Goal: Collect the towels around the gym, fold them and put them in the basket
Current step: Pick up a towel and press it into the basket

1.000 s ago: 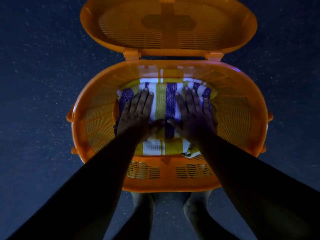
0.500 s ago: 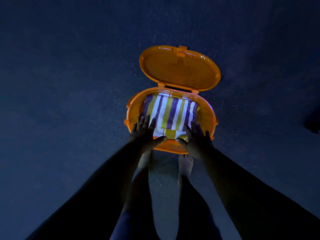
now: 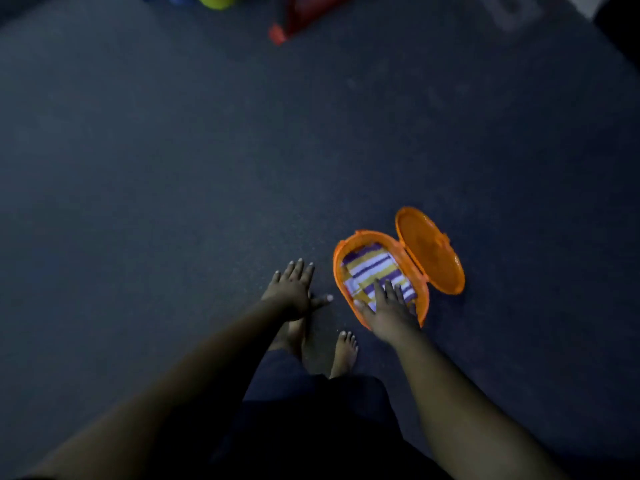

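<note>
An orange plastic basket [image 3: 337,268] stands on the dark floor, right of centre, with its hinged lid [image 3: 429,252] thrown open to the right. A folded towel [image 3: 370,270] striped yellow, white and purple lies inside it. My right hand [image 3: 389,311] hovers with straight, spread fingers over the basket's near end, high above it, and covers part of the towel and rim. My left hand [image 3: 294,291] is spread flat in the air to the left of the basket, holding nothing.
My bare feet [image 3: 343,355] stand on the dark speckled gym floor [image 3: 173,202] just below the basket. Far off at the top edge are a red frame [image 3: 294,19] and a yellow-green ball [image 3: 216,0]. A pale patch marks the top right corner.
Both hands have lifted off the towel. My view has risen and swung left, so the basket looks small and sits to the right. My left hand moved off to the left of the basket.
</note>
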`<state>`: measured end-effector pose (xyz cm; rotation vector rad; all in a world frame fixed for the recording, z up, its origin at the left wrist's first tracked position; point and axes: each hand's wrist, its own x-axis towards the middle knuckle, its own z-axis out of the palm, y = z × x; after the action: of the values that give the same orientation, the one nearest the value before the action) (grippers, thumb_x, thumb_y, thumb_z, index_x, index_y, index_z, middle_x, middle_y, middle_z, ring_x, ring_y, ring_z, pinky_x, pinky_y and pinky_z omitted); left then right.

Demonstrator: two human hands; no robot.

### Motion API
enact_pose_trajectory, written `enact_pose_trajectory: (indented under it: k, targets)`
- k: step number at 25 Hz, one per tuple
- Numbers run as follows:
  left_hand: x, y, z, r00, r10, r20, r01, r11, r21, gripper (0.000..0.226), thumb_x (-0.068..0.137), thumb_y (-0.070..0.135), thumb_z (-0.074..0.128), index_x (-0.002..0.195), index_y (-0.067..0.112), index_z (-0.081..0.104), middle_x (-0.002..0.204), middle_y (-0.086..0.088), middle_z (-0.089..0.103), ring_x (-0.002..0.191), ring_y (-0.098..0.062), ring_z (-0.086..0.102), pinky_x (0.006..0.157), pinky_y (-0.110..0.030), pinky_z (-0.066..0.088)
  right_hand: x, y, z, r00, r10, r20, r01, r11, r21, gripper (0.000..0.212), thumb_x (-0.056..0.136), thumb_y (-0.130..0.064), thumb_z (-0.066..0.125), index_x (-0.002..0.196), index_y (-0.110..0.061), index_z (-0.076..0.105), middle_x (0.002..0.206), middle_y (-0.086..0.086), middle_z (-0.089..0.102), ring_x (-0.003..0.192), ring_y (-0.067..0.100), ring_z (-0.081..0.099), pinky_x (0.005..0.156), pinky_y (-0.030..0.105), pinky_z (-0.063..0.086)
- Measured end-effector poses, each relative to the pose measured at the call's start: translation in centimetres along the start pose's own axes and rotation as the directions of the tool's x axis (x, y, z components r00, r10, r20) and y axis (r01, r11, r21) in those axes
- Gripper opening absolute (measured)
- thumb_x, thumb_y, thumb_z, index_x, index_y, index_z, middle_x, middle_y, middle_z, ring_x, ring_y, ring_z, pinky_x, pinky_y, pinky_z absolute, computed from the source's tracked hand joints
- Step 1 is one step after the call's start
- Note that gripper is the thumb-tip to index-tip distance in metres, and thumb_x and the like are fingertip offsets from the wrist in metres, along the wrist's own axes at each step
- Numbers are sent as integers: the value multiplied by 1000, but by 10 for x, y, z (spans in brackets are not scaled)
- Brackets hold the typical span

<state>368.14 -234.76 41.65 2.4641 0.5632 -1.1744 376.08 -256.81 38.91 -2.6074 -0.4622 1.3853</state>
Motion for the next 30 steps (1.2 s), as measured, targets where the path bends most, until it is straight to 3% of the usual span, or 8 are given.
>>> enact_pose_trajectory:
  k: [5, 9, 13, 21, 30]
  targets:
    - [-132, -74, 16, 963, -239, -127, 191, 932, -309, 109, 85, 88, 31, 163, 21, -5, 170, -6, -10, 157, -23, -8, 126, -49, 2, -59, -112, -7, 957, -277, 85, 290, 900, -326, 87, 96, -76, 27, 163, -29, -2, 171, 1, -6, 157, 23, -8, 124, 57, 4]
    - [-214, -140, 48, 896, -401, -191, 278, 842, -462, 109, 85, 88, 31, 163, 21, -6, 170, -6, -11, 157, -24, -8, 127, -48, 2, -90, -215, 12, 874, -463, 146, 468, 724, -507, 88, 95, -77, 27, 163, -29, -3, 171, 0, -7, 157, 22, -9, 124, 57, 1]
    - [-312, -215, 107, 761, -618, -198, 365, 661, -656, 108, 85, 87, 31, 163, 21, -6, 170, -6, -10, 157, -23, -8, 127, -48, 2, -139, -325, 76, 751, -597, 282, 616, 482, -623, 89, 94, -78, 27, 163, -29, 0, 171, 0, -7, 157, 21, -10, 125, 57, 1]
    - [-482, -340, 277, 557, -828, -56, 439, 352, -827, 108, 86, 87, 31, 163, 21, -6, 170, -5, -10, 157, -23, -9, 127, -48, 2, -276, -470, 281, 530, -665, 525, 769, 116, -629, 90, 93, -79, 27, 163, -31, -3, 171, -1, -8, 157, 20, -10, 125, 56, 1]
    - [-600, -468, 386, 406, -908, 105, 410, 78, -909, 108, 86, 87, 31, 163, 21, -6, 170, -5, -11, 157, -22, -8, 126, -48, 2, -373, -610, 446, 361, -625, 692, 816, -148, -559, 89, 94, -78, 25, 162, -31, -9, 170, -1, -11, 156, 22, -13, 125, 57, -3]
